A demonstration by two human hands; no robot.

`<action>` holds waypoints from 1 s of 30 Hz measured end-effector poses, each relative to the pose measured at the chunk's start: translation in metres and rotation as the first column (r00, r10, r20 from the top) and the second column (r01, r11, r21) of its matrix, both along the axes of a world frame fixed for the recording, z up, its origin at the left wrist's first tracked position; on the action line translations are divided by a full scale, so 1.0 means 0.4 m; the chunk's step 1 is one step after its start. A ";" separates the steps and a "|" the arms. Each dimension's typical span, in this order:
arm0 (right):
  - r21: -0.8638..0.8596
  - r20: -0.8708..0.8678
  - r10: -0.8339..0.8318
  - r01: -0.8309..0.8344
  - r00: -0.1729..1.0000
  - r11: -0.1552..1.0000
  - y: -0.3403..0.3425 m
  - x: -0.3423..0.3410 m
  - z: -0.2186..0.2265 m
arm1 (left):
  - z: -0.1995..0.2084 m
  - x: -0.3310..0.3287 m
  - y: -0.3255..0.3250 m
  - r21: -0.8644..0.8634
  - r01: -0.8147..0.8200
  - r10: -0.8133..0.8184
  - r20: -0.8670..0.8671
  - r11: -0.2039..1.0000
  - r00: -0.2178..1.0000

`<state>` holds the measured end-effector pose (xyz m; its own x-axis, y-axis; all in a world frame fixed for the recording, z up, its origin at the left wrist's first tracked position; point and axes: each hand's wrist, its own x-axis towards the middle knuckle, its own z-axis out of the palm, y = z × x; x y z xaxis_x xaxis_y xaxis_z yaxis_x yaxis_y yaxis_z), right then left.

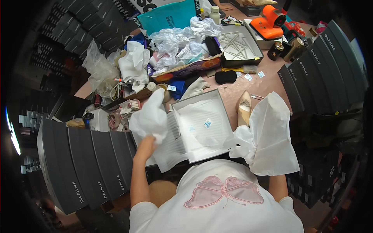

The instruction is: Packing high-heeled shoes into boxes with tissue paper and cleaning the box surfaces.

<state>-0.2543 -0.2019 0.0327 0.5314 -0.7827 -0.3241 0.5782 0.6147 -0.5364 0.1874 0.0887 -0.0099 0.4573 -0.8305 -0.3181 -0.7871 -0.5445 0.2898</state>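
My L hand (146, 147) gripped crumpled white wrap (149, 112), L of open shoebox (225, 112). R hand hidden behind white paper sheet (272, 139), couldn't tell grip. Beige shoe (244, 110) on pink table (268, 81), R of box.

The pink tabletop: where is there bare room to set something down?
Bare patches on the pink tabletop: one between the black pad and beige shoe, another between the small stickers and right-hand grey boxes. The back left is crowded with crumpled white wrapping.
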 end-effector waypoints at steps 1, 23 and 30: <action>0.000 0.004 -0.010 0.010 1.000 1.000 -0.007 0.002 -0.003 | 0.001 -0.023 0.006 0.029 0.012 -0.010 -0.064 1.000 0.998; 0.062 -0.029 -0.041 0.043 0.999 0.997 0.037 -0.044 -0.021 | -0.260 -0.327 -0.329 -0.497 -0.146 0.071 -0.166 0.855 0.984; 0.059 -0.015 0.007 -0.007 1.000 0.998 0.027 -0.015 -0.024 | -0.449 -0.346 -0.364 -0.118 -0.940 0.507 -0.817 0.319 0.274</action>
<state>-0.2603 -0.1912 0.0231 0.5314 -0.7584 -0.3774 0.5658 0.6493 -0.5082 0.0489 -0.0569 -0.1897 0.8424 -0.2877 -0.4556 0.3543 -0.3414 0.8706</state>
